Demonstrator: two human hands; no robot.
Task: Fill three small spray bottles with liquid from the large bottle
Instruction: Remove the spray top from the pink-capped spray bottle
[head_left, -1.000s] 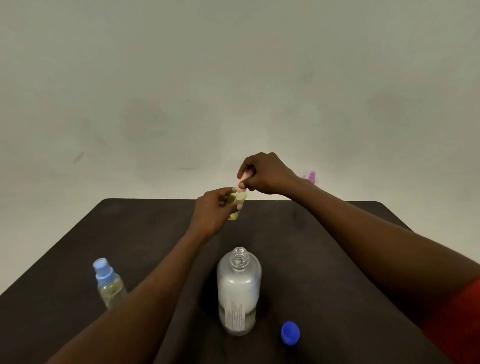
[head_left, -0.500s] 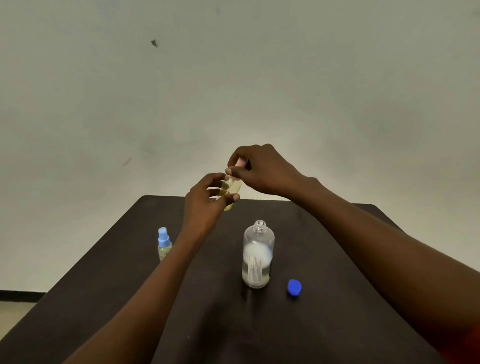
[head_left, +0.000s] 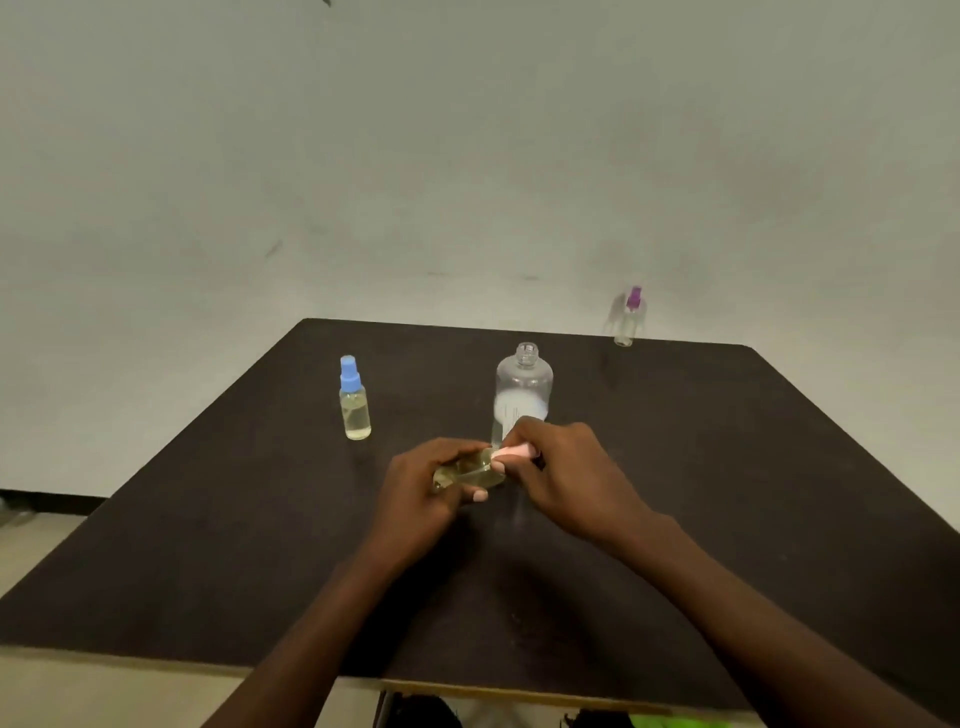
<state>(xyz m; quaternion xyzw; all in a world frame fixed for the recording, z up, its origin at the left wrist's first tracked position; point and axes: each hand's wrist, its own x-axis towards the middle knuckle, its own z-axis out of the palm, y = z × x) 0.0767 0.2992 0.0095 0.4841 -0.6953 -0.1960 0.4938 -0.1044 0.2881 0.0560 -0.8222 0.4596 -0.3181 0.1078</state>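
My left hand (head_left: 426, 483) grips a small spray bottle (head_left: 467, 474) holding yellowish liquid, tilted nearly on its side above the table. My right hand (head_left: 566, 475) pinches its pink spray cap (head_left: 511, 452). Just behind my hands stands the large clear bottle (head_left: 523, 387), uncapped, its lower part hidden by my right hand. A blue-capped spray bottle (head_left: 355, 400) with yellowish liquid stands upright to the left. A purple-capped spray bottle (head_left: 629, 317), clear and seemingly empty, stands at the table's far right edge.
The dark table (head_left: 208, 545) runs to a pale wall behind. Its near edge lies just below my forearms. The large bottle's blue cap is not visible. Floor shows at the left.
My hands have come down and toward me with the pink-capped bottle, now tilted sideways low over the table. The camera view shifted, bringing the purple-capped bottle into sight.
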